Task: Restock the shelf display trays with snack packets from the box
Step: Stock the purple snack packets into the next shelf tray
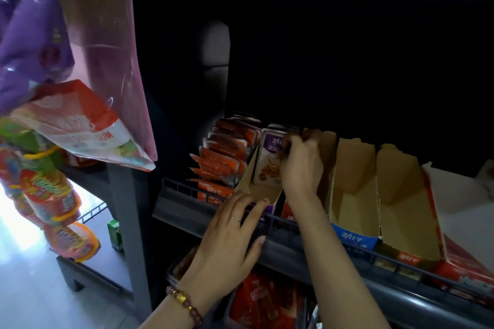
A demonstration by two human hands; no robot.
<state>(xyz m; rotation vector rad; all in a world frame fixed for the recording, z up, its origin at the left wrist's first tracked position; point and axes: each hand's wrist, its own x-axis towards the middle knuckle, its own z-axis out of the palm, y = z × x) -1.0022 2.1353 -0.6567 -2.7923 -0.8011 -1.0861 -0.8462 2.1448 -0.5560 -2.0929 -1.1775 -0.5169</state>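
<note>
My right hand [300, 163] pinched purple packets [267, 165] by top edge, upright in tray [247, 172], 2nd from left. Left hand [230, 235], fingers spread, steadied tray front. Risk: loose row toppling forward once released.

dark shelf [307, 250] — cardboard display trays [355, 184] side by side

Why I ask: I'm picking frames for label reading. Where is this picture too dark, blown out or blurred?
Head view: shelf recess behind the brown cardboard trays near black; pale floor lower left blown out; purple plastic bag soft, with glare; right hand on the purple-and-white snack packet dim at the fingertips.
</note>
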